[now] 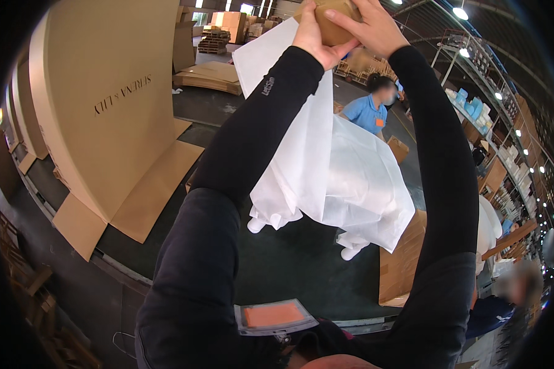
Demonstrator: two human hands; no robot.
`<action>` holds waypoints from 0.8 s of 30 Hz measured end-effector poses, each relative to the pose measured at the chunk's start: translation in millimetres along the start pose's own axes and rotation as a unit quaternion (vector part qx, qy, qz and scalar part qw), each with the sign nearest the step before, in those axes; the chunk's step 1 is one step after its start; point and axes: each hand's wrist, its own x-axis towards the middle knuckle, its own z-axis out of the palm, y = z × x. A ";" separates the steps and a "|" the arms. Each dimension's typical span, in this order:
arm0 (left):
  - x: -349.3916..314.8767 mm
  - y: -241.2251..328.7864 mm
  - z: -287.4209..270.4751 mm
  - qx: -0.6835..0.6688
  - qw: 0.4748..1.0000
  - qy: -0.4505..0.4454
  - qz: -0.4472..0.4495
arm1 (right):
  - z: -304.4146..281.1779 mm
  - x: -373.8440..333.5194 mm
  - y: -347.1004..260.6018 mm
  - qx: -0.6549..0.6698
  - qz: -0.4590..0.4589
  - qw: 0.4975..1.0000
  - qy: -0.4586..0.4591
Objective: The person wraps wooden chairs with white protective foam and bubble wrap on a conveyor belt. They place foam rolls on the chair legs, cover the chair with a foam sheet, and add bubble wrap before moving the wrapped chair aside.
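Two hands meet at the top of the view on a brown, rounded piece [333,21], cardboard-coloured, from which a white fabric cover [345,172] hangs down between the forearms. The cover looks thin, soft and light: it drapes in loose folds, is partly see-through where it bulges, and would likely slide or bunch if taken low down. I judge the firm brown piece at the top to be the surest place to hold it, since the cloth gives nothing stiff to grasp. Something pale with two rounded ends [351,251] shows at the cover's lower edge; what it is cannot be told.

The left hand [313,34] closes around the brown piece from the left, thumb pressed to it. The right hand [370,26] lies over it from the right with fingers spread along its face. Both arms in black sleeves reach up and forward, so the cover hangs raised, well above the dark floor [289,258].

Flattened cardboard sheets [104,123] lean at the left. A person in a blue shirt [366,114] stands beyond the cover, and shelving [505,154] runs along the right.
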 end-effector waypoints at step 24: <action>77.4 80.6 -94.8 0.639 0.630 -0.096 0.431 | 65.9 131.0 17.0 0.072 0.046 0.986 -0.141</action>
